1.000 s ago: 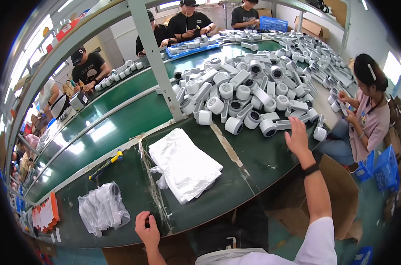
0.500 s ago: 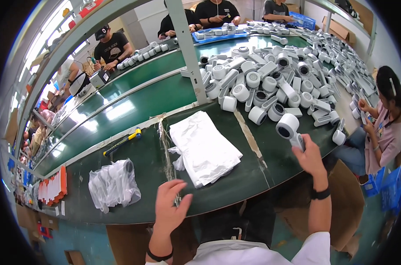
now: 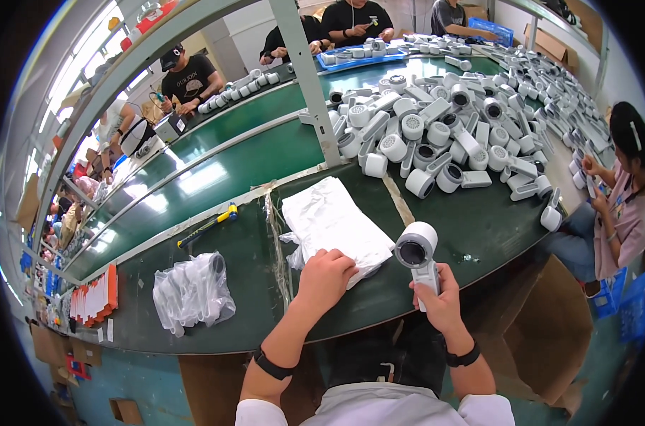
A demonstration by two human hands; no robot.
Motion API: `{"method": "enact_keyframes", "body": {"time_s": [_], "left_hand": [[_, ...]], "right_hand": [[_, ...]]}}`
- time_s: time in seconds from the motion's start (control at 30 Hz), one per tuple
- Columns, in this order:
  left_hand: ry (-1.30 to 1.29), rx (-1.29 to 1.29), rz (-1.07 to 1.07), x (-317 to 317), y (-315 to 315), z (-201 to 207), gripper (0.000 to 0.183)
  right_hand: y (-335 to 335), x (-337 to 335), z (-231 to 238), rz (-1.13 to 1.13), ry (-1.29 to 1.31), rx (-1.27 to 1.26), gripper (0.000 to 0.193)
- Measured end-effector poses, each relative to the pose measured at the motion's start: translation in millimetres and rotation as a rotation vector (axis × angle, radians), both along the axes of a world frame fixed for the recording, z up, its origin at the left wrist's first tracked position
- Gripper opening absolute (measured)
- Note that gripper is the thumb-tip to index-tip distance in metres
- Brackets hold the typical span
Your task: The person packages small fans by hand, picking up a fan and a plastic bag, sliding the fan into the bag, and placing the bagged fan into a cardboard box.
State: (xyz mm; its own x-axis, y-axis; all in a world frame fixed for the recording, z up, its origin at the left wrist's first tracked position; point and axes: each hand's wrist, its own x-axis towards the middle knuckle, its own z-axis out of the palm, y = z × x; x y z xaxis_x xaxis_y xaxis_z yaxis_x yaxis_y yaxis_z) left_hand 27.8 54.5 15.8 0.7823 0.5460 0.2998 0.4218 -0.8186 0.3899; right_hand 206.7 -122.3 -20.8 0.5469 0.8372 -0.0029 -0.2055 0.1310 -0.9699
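Observation:
My right hand [image 3: 438, 292] is closed round the handle of a white-and-grey handheld fan [image 3: 416, 246], its round head up, with a dark ring on the face turned toward me. My left hand [image 3: 327, 278] lies at the near edge of a stack of white plastic bags [image 3: 331, 220], fingers curled together in a pinch on the top bag; the fingertips are partly hidden. To the left, several bagged fans [image 3: 193, 292] lie side by side in clear plastic. A large heap of loose handheld fans [image 3: 436, 135] covers the far right of the green table [image 3: 258, 266].
A yellow-and-black tool [image 3: 207, 226] lies beyond the bagged fans. Orange-and-white flat boxes [image 3: 95, 298] stand at the left end. A metal post [image 3: 304, 85] rises before the heap. A cardboard box [image 3: 542, 334] sits below at right; a person [image 3: 624, 206] works beside it, others across the table.
The fan in my right hand has come leftward and nearer, away from the heap. My left hand has moved from over the table edge onto the plastic bags, and its fingers have closed.

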Motion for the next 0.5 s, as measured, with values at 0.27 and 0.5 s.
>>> {"method": "enact_keyframes", "body": {"time_s": [0.27,0.5], "left_hand": [[-0.123,-0.088,0.071,3,4,9,0.01],[-0.403,-0.073,0.033,4,-11,12,0.009]], "right_hand": [[3,-17,7,0.027,0.104,-0.016,0.025],[6,-26,9,0.06,0.211,-0.06,0.023]]}}
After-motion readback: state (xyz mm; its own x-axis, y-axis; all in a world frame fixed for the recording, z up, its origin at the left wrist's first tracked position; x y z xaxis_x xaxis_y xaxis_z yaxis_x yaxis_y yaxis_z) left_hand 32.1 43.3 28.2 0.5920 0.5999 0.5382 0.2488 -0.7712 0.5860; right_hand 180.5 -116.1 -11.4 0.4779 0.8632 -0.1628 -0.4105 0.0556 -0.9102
